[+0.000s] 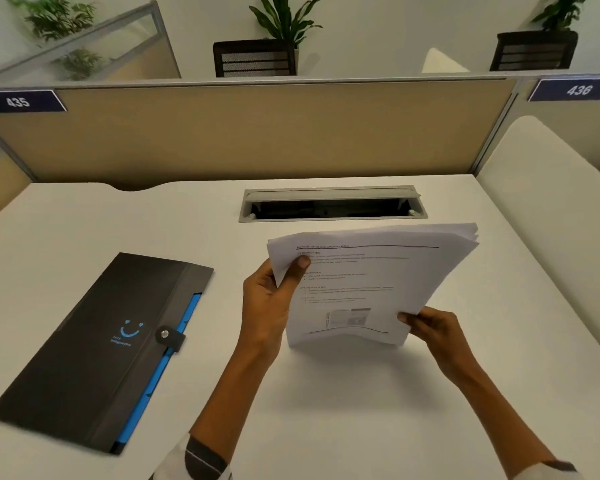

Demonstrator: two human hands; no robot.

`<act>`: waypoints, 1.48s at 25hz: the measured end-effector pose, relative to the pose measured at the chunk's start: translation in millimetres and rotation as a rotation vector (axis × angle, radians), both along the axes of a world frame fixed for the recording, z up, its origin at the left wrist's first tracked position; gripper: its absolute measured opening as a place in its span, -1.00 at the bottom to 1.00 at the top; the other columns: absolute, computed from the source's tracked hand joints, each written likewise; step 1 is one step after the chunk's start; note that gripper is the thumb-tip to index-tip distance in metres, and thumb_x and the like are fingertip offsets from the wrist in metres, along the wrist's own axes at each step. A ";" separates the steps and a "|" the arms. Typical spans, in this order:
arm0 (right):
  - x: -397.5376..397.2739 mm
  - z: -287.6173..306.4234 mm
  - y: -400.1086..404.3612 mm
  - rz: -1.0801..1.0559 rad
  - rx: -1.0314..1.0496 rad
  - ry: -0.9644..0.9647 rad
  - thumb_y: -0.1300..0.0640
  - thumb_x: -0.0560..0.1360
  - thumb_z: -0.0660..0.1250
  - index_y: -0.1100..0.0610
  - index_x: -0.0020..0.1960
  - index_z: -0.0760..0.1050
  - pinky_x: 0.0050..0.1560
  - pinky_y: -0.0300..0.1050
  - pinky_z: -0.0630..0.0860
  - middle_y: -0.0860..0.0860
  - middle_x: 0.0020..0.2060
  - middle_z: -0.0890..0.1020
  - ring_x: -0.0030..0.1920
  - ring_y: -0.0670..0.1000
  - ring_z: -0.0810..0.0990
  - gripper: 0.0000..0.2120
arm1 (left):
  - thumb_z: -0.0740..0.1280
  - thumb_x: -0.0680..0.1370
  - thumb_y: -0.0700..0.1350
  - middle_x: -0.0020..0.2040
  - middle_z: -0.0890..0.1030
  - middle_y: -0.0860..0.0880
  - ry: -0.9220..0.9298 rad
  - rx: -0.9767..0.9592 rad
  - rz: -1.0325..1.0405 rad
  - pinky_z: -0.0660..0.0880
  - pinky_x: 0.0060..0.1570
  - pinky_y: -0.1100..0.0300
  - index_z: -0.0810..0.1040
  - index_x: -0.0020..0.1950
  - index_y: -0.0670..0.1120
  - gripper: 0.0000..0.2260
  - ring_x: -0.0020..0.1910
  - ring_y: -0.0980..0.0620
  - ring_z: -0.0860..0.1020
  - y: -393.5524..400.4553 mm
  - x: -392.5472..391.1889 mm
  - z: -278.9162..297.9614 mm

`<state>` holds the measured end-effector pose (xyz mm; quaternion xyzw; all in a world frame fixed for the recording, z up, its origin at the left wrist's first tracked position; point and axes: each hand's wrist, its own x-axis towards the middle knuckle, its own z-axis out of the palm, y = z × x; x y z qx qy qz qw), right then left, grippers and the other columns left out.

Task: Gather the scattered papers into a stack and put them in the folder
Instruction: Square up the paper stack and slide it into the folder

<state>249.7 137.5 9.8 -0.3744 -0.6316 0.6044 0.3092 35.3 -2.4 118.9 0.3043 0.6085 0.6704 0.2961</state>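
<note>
A stack of white printed papers (371, 282) stands tilted on its lower edge on the white desk (326, 410), right of centre. My left hand (267, 303) grips the stack's left side, thumb over the top sheet. My right hand (430, 327) pinches its lower right corner. A black folder (84, 348) with a blue inner edge and a snap strap lies closed on the desk to the left, apart from both hands.
A grey cable slot (331, 204) with its lid up is set in the desk just behind the papers. A tan partition (250, 133) closes the back. A white side panel (548, 202) rises on the right.
</note>
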 end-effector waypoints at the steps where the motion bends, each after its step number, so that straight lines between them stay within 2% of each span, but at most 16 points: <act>1: -4.2 -0.8 0.7 -0.021 -0.016 0.012 0.28 0.45 0.35 0.01 -0.03 0.68 -0.08 -0.16 0.64 -0.10 -0.11 0.74 -0.08 -0.04 0.70 -0.76 | 0.33 0.38 0.12 -0.16 0.68 0.26 0.045 -0.021 -0.003 0.54 -0.31 0.41 0.56 -0.05 0.20 -0.83 -0.10 0.21 0.62 -4.8 -8.2 -1.7; 3: -6.2 3.2 5.4 -0.048 -0.047 0.005 0.28 0.45 0.35 0.12 0.01 0.66 -0.21 -0.21 0.63 -0.07 -0.13 0.74 -0.14 -0.05 0.71 -0.81 | 0.31 0.45 0.14 0.01 0.65 0.20 0.191 -0.039 0.099 0.52 -0.08 0.42 0.54 0.07 0.18 -0.78 0.04 0.19 0.58 -23.7 -37.9 -8.7; 5: -0.3 8.6 12.4 -0.017 -0.099 -0.035 0.28 0.44 0.36 0.16 -0.01 0.65 -0.24 -0.20 0.63 -0.03 -0.16 0.75 -0.18 -0.03 0.71 -0.83 | 0.24 0.53 0.08 0.10 0.60 0.03 0.389 -0.082 0.379 0.45 0.02 0.44 0.55 0.13 0.04 -0.76 0.09 0.16 0.55 -60.9 -82.0 -24.5; 7: 8.3 8.2 17.2 0.049 -0.195 -0.126 0.30 0.43 0.36 0.22 -0.05 0.65 -0.27 -0.21 0.63 0.01 -0.22 0.74 -0.23 -0.03 0.70 -0.87 | 0.21 0.57 -0.02 0.16 0.53 -0.15 0.542 -0.317 0.587 0.43 0.11 0.29 0.53 0.15 -0.09 -0.75 0.14 -0.02 0.51 -109.3 -130.2 -49.7; 9: 13.6 2.6 18.3 0.077 -0.325 -0.240 0.32 0.43 0.37 0.23 -0.11 0.64 -0.33 -0.24 0.61 0.03 -0.29 0.74 -0.29 -0.02 0.70 -0.91 | 0.26 0.53 0.02 0.34 0.35 -0.30 0.638 -0.851 0.490 0.28 0.32 -0.13 0.42 0.29 -0.16 -0.61 0.35 -0.29 0.30 -149.7 -166.9 -77.6; 10: 15.4 -1.0 18.5 0.075 -0.384 -0.289 0.34 0.43 0.36 0.24 -0.12 0.63 -0.37 -0.24 0.61 0.05 -0.30 0.74 -0.31 0.00 0.71 -0.92 | 0.25 0.49 0.17 0.44 0.22 -0.32 0.690 -1.141 0.353 0.09 0.37 -0.28 0.30 0.39 -0.14 -0.43 0.42 -0.36 0.13 -164.6 -178.2 -90.9; 12: 18.4 -7.4 18.0 0.057 -0.496 -0.349 0.36 0.43 0.36 0.28 -0.13 0.61 -0.41 -0.22 0.60 0.09 -0.31 0.74 -0.33 0.04 0.71 -0.94 | -0.02 0.26 0.53 0.51 0.00 -0.29 0.696 -1.509 0.114 -0.16 0.36 -0.34 0.06 0.49 -0.05 -0.04 0.46 -0.38 -0.11 -183.0 -185.4 -107.1; 13: 19.7 -9.8 16.9 0.039 -0.546 -0.365 0.37 0.43 0.36 0.30 -0.14 0.60 -0.42 -0.20 0.61 0.11 -0.32 0.73 -0.33 0.06 0.71 -0.94 | -0.19 0.10 0.60 0.52 -0.03 -0.27 0.688 -1.552 0.057 -0.21 0.34 -0.35 -0.01 0.50 -0.03 0.11 0.46 -0.37 -0.15 -185.8 -184.2 -110.1; 16: 22.7 -14.9 13.7 -0.022 -0.609 -0.410 0.38 0.42 0.37 0.34 -0.14 0.59 -0.44 -0.19 0.61 0.12 -0.34 0.73 -0.28 0.12 0.69 -0.96 | -0.32 -0.05 0.63 0.52 0.00 -0.26 0.710 -1.517 0.018 -0.34 0.29 -0.35 -0.03 0.50 -0.01 0.24 0.46 -0.34 -0.17 -176.5 -170.8 -116.7; 23: 28.8 -13.7 11.6 -0.083 -0.551 -0.430 0.36 0.40 0.40 0.28 -0.04 0.56 -0.27 -0.07 0.63 0.17 -0.17 0.70 -0.12 0.19 0.66 -0.87 | 0.12 0.32 0.48 0.51 -0.12 -0.31 0.748 -1.385 -0.054 -0.07 0.30 -0.43 -0.09 0.50 -0.04 -0.06 0.45 -0.38 -0.10 -89.4 -86.0 -123.0; 25: 31.3 -10.6 11.2 -0.103 -0.517 -0.410 0.37 0.40 0.39 0.26 -0.05 0.56 -0.32 -0.10 0.65 0.17 -0.17 0.68 -0.14 0.18 0.66 -0.86 | 0.16 0.42 0.36 0.47 0.12 -0.30 0.841 -1.381 -0.080 0.17 0.30 -0.33 0.14 0.45 -0.12 -0.23 0.41 -0.37 0.14 -67.8 -64.6 -118.4; 27: 34.0 -5.8 11.2 -0.124 -0.515 -0.354 0.38 0.40 0.38 0.24 -0.08 0.57 -0.41 -0.18 0.63 0.14 -0.22 0.70 -0.20 0.14 0.67 -0.88 | 0.19 0.52 0.18 0.07 0.54 -0.20 0.941 -1.253 -0.057 0.51 -0.02 0.06 0.48 0.02 -0.15 -0.60 0.06 -0.15 0.54 -55.6 -50.5 -109.2; 29: 36.5 -0.5 12.6 -0.147 -0.520 -0.278 0.39 0.41 0.37 0.21 -0.11 0.57 -0.43 -0.20 0.61 0.08 -0.29 0.72 -0.28 0.08 0.70 -0.88 | 0.17 0.57 0.01 -0.35 0.43 -0.02 0.972 -1.145 -0.047 0.32 -0.40 0.28 0.35 -0.34 -0.10 -0.68 -0.35 0.06 0.46 -51.4 -44.2 -96.4; 32: 34.7 10.4 19.2 -0.216 -0.510 -0.136 0.40 0.43 0.34 0.22 -0.10 0.56 -0.43 -0.24 0.60 0.02 -0.37 0.73 -0.36 -0.01 0.71 -0.87 | 0.17 0.56 -0.10 -0.39 0.36 -0.02 0.945 -1.022 -0.032 0.25 -0.38 0.27 0.31 -0.38 -0.08 -0.71 -0.38 0.07 0.33 -51.4 -51.5 -74.7; 34: 27.3 18.7 24.8 -0.283 -0.475 -0.041 0.41 0.43 0.33 0.23 -0.07 0.55 -0.42 -0.28 0.59 0.00 -0.38 0.72 -0.36 -0.06 0.70 -0.86 | 0.20 0.53 -0.15 -0.50 0.29 0.03 0.953 -0.909 -0.010 0.15 -0.50 0.33 0.24 -0.46 -0.06 -0.65 -0.52 0.10 0.24 -53.4 -56.0 -54.1; 37: 8.9 35.3 30.3 -0.324 -0.381 0.044 0.40 0.43 0.34 0.23 0.03 0.53 -0.40 -0.29 0.59 0.07 -0.27 0.70 -0.36 -0.08 0.70 -0.80 | 0.27 0.48 -0.21 -0.59 0.26 0.09 0.895 -0.745 0.036 0.15 -0.58 0.37 0.25 -0.53 -0.01 -0.60 -0.60 0.11 0.20 -57.4 -54.4 -29.8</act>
